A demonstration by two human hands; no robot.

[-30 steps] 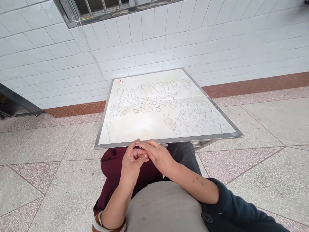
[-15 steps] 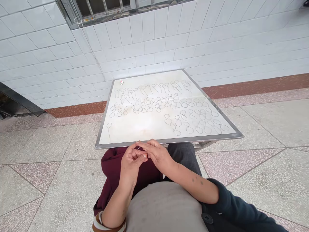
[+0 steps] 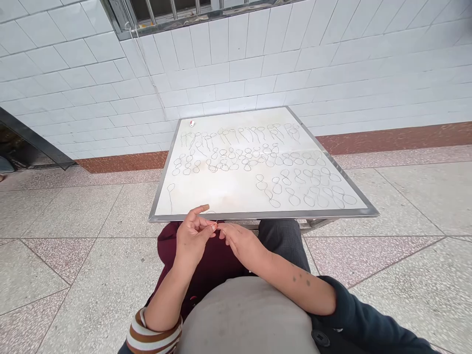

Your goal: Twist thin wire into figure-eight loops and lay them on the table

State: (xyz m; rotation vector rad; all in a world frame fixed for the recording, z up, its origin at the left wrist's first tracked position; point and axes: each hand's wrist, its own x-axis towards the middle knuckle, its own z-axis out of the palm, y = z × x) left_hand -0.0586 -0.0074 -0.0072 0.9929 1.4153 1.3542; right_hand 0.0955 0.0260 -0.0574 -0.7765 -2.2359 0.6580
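- I observe the left hand [image 3: 190, 237] at seven o'clock of the table [image 3: 224, 191], fingers narrow, thumb and forefinger pinched on a thin strand [image 3: 211, 212].
- The strand shows as a faint, hair-fine arc at twelve o'clock of the pinch, against the table's near edge; the rest is hidden.
- Right hand [image 3: 243, 243], at six o'clock: fingers close together, tips meeting the left's; I cannot tell whether they grip it.
- Figure-eight loops [image 3: 276, 180], thin and dark, lie towards four o'clock; one tailed loop [image 3: 170, 199] at eight.
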